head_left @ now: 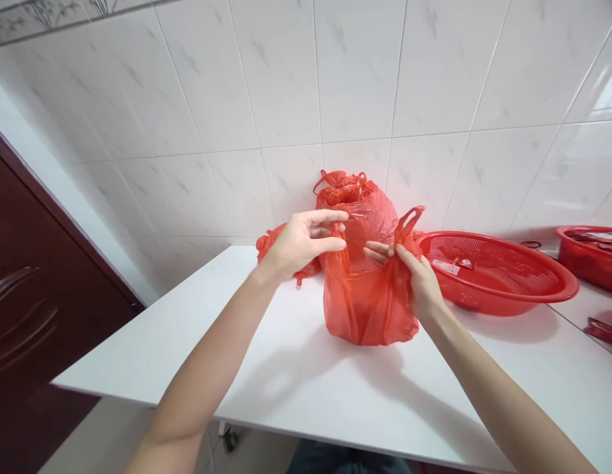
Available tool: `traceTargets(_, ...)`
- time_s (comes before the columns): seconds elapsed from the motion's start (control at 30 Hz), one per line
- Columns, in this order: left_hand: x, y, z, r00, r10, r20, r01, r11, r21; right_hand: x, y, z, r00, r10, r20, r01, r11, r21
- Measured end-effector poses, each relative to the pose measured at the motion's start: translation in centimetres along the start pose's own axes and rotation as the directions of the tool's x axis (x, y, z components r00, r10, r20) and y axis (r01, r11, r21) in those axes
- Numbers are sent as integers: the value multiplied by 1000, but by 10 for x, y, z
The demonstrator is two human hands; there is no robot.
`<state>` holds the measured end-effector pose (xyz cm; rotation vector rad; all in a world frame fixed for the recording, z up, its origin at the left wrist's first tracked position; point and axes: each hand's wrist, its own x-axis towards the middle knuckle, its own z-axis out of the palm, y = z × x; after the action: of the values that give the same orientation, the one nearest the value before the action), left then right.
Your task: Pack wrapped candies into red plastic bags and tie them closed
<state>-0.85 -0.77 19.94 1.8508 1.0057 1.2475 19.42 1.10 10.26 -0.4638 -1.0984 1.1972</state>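
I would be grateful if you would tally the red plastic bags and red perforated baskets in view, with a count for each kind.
Red plastic bags: 3 (the held bag, the tall bag by the tiled wall, the small bag behind the left hand)
Red perforated baskets: 2 (the near basket, the basket at the right edge)
Total: 5

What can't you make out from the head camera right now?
Head view only:
Inside of the front red plastic bag: hidden by its own red film.
Contents of the stuffed red bag: hidden by its film and bunched top.
Red plastic bundle: mostly hidden behind the left hand.
Red basket: cut off by the right edge.
Label in the red colander: too small to read.
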Motion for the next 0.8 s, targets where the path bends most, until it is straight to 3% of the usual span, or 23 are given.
traceTargets(0.07,0,-3,-15,1000,-1,12,1,1000,18,5,-4,-3,995,92,30,-95,987,130)
traceTargets(0.13,0,-7,-28,1000,4,-5,-3,998,67,9,-8,-5,990,131,60,-138,980,142)
traceTargets(0.23,1,-13,-43,999,38,-14,-35,989,144,12,-13,-7,986,163,48,-164,986,17)
traceTargets(0.33,5,-14,-47,992,105,68,-114,983,141,12,-16,-5,978,204,42,-193,965,-180)
traceTargets(0.53,19,-10,-20,915,236,327,-258,966,26,10,-16,11,934,307,182,-180,845,-503)
traceTargets(0.7,33,-16,13,914,267,306,-326,931,163,9,-18,18,830,399,390,-218,875,-432)
traceTargets(0.8,35,-24,23,930,240,278,-297,938,182,10,-15,18,825,412,386,-255,882,-396)
